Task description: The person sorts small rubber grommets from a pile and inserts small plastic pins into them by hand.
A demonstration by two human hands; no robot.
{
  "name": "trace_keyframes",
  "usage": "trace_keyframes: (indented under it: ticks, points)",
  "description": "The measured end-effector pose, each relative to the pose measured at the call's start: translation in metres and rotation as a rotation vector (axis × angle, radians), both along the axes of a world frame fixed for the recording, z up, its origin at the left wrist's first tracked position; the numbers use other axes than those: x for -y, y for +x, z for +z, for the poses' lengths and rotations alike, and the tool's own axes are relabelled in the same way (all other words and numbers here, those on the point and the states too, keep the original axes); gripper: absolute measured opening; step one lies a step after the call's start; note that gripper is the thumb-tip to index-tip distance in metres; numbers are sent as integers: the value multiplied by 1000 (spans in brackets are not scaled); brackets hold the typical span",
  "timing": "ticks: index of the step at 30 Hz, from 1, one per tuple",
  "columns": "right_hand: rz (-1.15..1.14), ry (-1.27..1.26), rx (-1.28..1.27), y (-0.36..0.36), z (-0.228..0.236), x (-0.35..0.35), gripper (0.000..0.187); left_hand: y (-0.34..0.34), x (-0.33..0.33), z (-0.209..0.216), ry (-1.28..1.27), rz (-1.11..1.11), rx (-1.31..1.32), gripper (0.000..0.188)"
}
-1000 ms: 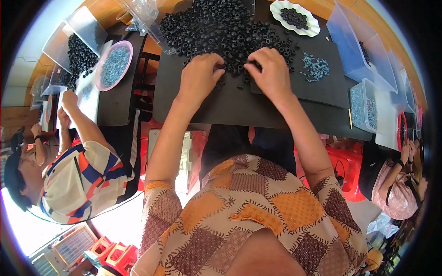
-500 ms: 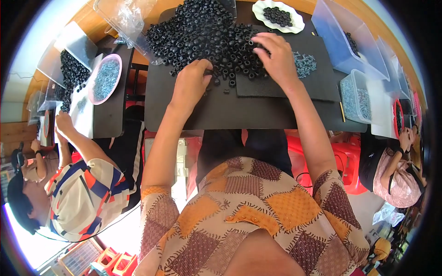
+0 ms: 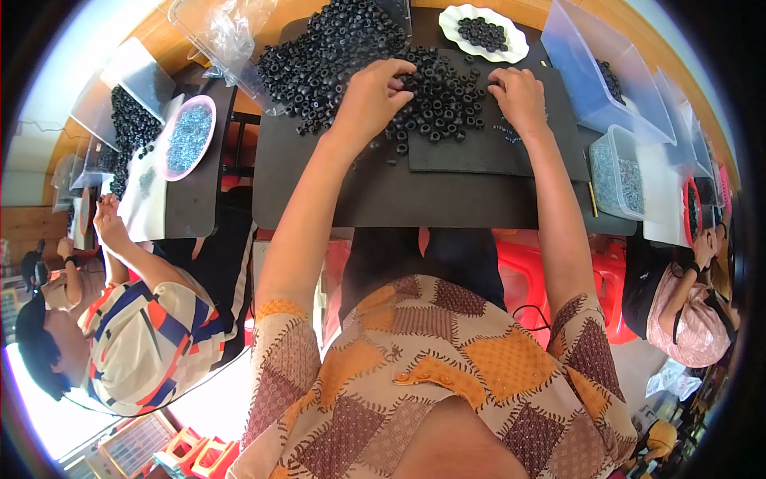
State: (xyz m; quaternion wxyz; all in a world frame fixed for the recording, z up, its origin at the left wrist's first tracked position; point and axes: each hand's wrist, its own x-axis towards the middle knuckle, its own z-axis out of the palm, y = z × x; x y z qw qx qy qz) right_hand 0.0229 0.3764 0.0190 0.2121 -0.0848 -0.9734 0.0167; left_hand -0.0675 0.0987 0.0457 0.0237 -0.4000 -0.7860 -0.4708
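Observation:
A big heap of small black rings [image 3: 335,48] covers the far part of a dark table [image 3: 383,191]. My left hand [image 3: 371,100] lies palm down at the heap's near edge, fingers curled over several rings. My right hand [image 3: 520,96] rests on a flat black mat [image 3: 495,148], fingertips touching rings spread on it. Whether either hand pinches a ring is hidden by the fingers.
A white plate of black rings [image 3: 483,30] stands at the back. Clear plastic bins [image 3: 590,72] and a tub of grey parts [image 3: 618,172] are at right. A pink bowl [image 3: 190,136] sits at left. Other people work at left [image 3: 136,327] and right [image 3: 686,303].
The view has shifted. My left hand has slid toward the heap's middle, and my right hand has drawn rightward onto the black mat.

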Motion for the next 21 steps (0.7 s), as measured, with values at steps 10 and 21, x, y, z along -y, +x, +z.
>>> trace_keyframes:
  ticks: [10,21]
  points:
    - [291,-499,-95,3,8,39,30,43,93,-13,-160,180,-172,22]
    - [185,-414,-319,71,13,21,20,53,74,-20,-325,124,-309,22]
